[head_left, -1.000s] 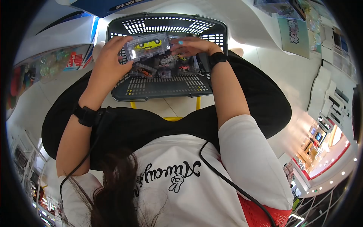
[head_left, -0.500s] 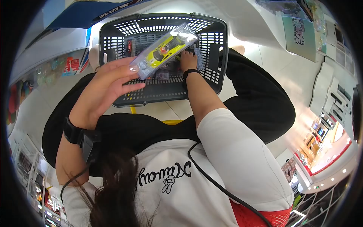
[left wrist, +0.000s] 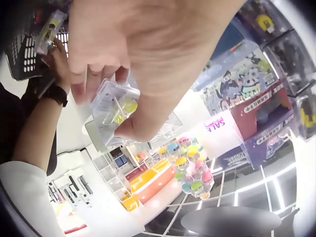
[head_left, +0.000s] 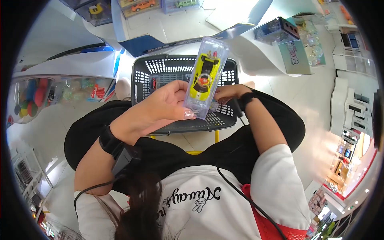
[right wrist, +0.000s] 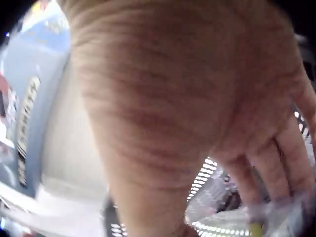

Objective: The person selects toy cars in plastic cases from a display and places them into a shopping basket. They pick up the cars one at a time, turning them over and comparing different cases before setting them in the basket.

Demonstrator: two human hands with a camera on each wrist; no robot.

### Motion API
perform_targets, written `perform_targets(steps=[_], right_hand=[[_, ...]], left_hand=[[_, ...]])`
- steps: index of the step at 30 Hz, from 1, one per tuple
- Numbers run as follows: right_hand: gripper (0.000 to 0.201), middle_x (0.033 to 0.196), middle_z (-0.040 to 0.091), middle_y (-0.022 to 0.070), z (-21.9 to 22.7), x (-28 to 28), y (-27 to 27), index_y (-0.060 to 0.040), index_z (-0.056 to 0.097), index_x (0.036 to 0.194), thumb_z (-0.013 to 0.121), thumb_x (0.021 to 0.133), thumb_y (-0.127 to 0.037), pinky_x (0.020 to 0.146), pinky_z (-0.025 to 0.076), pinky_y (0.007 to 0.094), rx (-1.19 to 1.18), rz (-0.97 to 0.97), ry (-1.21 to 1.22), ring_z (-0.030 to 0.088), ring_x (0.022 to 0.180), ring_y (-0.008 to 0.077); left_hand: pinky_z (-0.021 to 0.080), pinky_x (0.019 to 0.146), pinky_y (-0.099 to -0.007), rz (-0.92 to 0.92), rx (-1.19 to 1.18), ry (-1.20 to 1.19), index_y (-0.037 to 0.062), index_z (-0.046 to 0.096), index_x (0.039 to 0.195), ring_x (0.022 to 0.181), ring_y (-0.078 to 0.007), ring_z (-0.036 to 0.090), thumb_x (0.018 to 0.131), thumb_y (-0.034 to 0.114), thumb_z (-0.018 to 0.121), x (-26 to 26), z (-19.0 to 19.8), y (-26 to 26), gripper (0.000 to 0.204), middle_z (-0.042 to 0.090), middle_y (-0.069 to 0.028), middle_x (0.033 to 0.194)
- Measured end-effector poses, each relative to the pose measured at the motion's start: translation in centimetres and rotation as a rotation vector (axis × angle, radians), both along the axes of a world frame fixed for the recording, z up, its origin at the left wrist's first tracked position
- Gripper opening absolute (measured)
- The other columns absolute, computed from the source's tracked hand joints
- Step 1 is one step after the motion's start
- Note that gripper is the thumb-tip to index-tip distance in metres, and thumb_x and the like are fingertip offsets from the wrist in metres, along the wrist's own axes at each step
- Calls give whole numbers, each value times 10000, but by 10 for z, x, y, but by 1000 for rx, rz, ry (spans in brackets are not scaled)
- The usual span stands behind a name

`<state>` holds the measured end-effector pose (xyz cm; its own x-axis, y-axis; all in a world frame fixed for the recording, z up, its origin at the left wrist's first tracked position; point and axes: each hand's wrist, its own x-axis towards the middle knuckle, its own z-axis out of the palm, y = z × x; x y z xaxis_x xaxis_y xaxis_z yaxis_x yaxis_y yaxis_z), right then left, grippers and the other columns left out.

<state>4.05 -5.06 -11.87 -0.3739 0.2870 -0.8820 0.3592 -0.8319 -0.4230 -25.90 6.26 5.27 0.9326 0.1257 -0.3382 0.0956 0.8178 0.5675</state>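
Observation:
Upright in my left hand [head_left: 160,106] is a clear case [head_left: 205,80] with a yellow-green car inside, gripped near its lower end. Seen from the left wrist, the left hand [left wrist: 133,64] pinches this case [left wrist: 111,108] between thumb and fingers. Behind it, over the right side of the dark basket [head_left: 172,130], is my right hand [head_left: 232,92], its fingertips partly hidden. The left wrist view shows the right hand [left wrist: 58,64] holding a second clear case [left wrist: 49,32] with something yellowish inside. In the right wrist view, the right hand's fingers [right wrist: 271,173] bend over clear plastic [right wrist: 281,215].
A small red item [head_left: 154,83] lies in the basket. Boxed toy cars [head_left: 143,5] stand beyond a blue-edged display [head_left: 148,46]. To the left is a display of colourful balls [head_left: 32,98]; a green panel [head_left: 296,58] stands at the right. The person's legs flank the basket.
The left hand has brought its case rightward and turned it more upright. My right hand dipped into the basket, then came back toward its right side. The head view has shifted, showing more shelf above.

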Motion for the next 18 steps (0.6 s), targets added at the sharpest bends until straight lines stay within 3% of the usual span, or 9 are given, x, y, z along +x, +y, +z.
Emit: perform_targets(steps=[2, 3, 4, 6, 7, 11, 14, 15, 18], right_hand=[[547, 1156, 592, 40, 30, 11, -6, -64, 481, 1313, 582, 806, -243, 842, 468, 264, 100, -187, 271, 572, 1007, 123], [619, 1274, 533, 82, 76, 9, -2, -42, 395, 1381, 579, 811, -200, 922, 447, 300, 184, -258, 288, 538, 1113, 151], [717, 1339, 488, 123, 90, 14, -6, -20, 291, 1438, 602, 818, -200, 974, 429, 344, 247, -340, 390, 511, 1186, 208], [885, 1406, 401, 140, 175, -11, -2, -28, 212, 1473, 700, 750, -178, 1000, 422, 361, 469, -436, 340, 477, 1234, 245], [994, 1412, 382, 154, 175, -14, -7, -79, 151, 1499, 716, 723, -337, 902, 477, 394, 434, -736, 429, 515, 1164, 302], [945, 1357, 412, 233, 222, -39, 4, -152, 128, 1511, 561, 776, -557, 757, 501, 375, 746, -788, 611, 576, 978, 331], [803, 1321, 443, 267, 223, -43, 17, -110, 189, 1490, 498, 851, -488, 764, 508, 380, 788, -902, 804, 589, 951, 328], [656, 1322, 454, 275, 216, -37, 26, -43, 262, 1445, 446, 914, -380, 812, 504, 399, 729, -924, 865, 590, 1007, 350], [546, 1343, 446, 269, 230, -53, 42, 14, 305, 1401, 407, 946, -269, 882, 487, 406, 947, -1045, 591, 568, 1100, 375]], left_hand=[[433, 970, -336, 42, 20, -89, 48, 273, 1431, 1194, -203, 496, 685, 205, 789, 2, 15, 1, 920, 425, -158, 1407], [441, 960, -326, 79, 41, -157, 58, 283, 1428, 1178, -211, 511, 678, 208, 791, 4, 26, 1, 918, 394, -174, 1433], [442, 962, -327, 119, 88, -200, 70, 286, 1430, 1174, -214, 515, 678, 210, 790, 4, 34, 3, 916, 393, -177, 1434], [443, 966, -327, 194, 177, -288, 95, 292, 1434, 1166, -220, 524, 679, 214, 789, 6, 45, 10, 911, 389, -182, 1436], [452, 934, -318, 223, 252, -313, 145, 296, 1443, 1134, -206, 541, 688, 218, 786, 6, 48, 17, 903, 383, -190, 1438], [434, 888, -295, 257, 423, -323, 124, 291, 1452, 1090, -162, 534, 680, 234, 772, 10, 66, 43, 916, 395, -172, 1431], [409, 925, -299, 338, 472, -284, 77, 290, 1447, 1111, -155, 514, 677, 252, 761, 21, 61, 55, 919, 443, -151, 1371], [385, 972, -323, 336, 439, -262, 41, 300, 1426, 1135, -158, 497, 688, 183, 759, 27, 51, 62, 881, 490, -115, 1285], [381, 1001, -344, 440, 715, -98, 14, 326, 1384, 1132, -169, 505, 699, 97, 753, 50, 39, 66, 811, 517, -79, 1229]])
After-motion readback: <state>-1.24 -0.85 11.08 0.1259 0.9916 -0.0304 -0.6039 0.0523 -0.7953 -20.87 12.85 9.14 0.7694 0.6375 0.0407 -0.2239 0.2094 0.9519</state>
